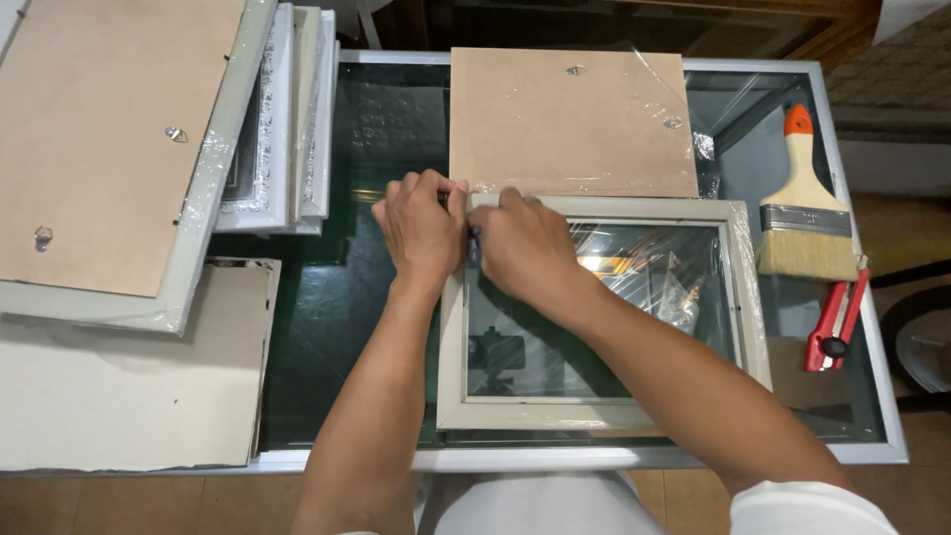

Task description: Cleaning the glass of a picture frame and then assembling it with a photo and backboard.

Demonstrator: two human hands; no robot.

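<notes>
Grip: the top-left corner of a pale glazed picture frame (602, 315) is pinched by the left hand (421, 230) and right hand (522, 248), side by side.
Beyond: brown backing board (570, 121), touching the frame.
Right: paintbrush (807, 213), red utility knife (837, 319).

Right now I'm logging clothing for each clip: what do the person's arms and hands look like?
Both forearms are bare, with no gloves, watch or rings visible on the left hand or the right hand. A short white sleeve shows at the right upper arm.
</notes>
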